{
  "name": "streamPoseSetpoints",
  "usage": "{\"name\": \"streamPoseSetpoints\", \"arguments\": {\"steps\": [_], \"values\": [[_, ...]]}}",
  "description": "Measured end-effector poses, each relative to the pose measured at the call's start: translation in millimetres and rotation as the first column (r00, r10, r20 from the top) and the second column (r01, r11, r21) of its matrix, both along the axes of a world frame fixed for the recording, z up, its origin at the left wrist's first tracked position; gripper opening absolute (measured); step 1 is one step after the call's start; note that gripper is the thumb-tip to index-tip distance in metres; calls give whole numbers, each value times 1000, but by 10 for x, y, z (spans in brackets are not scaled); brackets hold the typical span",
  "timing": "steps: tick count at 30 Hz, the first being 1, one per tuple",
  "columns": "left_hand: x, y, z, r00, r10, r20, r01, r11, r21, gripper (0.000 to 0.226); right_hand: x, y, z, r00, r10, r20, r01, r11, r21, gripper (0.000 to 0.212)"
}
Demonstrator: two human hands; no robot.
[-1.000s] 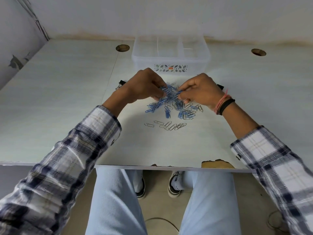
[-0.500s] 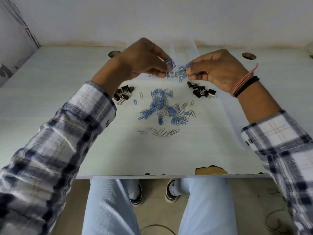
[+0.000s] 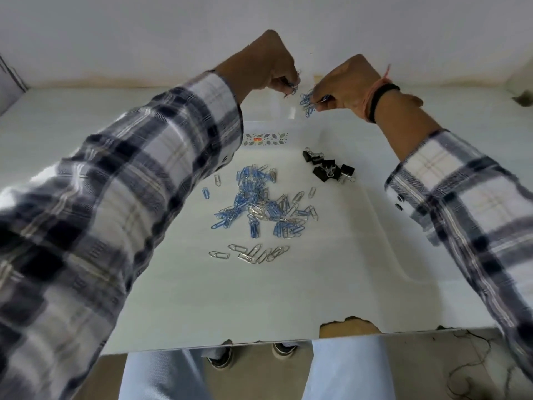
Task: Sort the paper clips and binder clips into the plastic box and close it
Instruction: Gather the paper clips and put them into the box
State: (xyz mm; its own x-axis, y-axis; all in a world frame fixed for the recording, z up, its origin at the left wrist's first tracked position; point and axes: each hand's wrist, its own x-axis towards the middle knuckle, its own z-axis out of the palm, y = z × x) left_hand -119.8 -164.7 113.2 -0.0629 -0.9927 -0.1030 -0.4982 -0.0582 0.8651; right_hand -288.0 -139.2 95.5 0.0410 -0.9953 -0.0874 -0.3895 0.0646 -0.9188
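Note:
My left hand (image 3: 266, 64) and my right hand (image 3: 344, 85) are both raised above the clear plastic box (image 3: 266, 139), each pinching a bunch of blue paper clips (image 3: 307, 102). The box is mostly hidden behind my hands and left sleeve; only its patterned front wall shows. A pile of blue and silver paper clips (image 3: 258, 203) lies on the table in the middle. Several silver clips (image 3: 253, 253) lie in a row nearer to me. Black binder clips (image 3: 328, 168) sit to the right of the pile.
The white table (image 3: 288, 295) has a chipped front edge (image 3: 347, 326). A wall rises right behind the box. My legs and shoes show below the table edge, with a loose cord on the floor at the right (image 3: 467, 368).
Both hands grabbed blue paper clips from the pile and lifted them up and away from me, over the box. The pile on the table is smaller.

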Motion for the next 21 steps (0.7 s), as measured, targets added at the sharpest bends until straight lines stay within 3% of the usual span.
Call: {"name": "streamPoseSetpoints", "arguments": {"steps": [3, 6, 10, 16, 21], "values": [[-61, -138, -102, 999, -11, 51, 9, 999, 41, 17, -7, -117, -32, 999, 11, -49, -9, 999, 40, 32], [-104, -174, -122, 997, -14, 82, 7, 996, 84, 8, -12, -187, 11, 1000, -17, 24, 15, 995, 103, 25], [-177, -163, -64, 1000, 26, 11, -28, 990, 139, 32, -29, -193, 91, 995, -56, 87, 43, 988, 146, 26], [-108, 93, 96, 1000, 21, -15, -20, 998, 57, 32, -51, 21, 174, 990, -41, 132, 38, 999, 26, 22], [141, 645, 150, 997, -64, 51, 63, 998, 19, 25, -61, 538, 147, 978, 188, -95, -188, 982, 13, 22]]}}
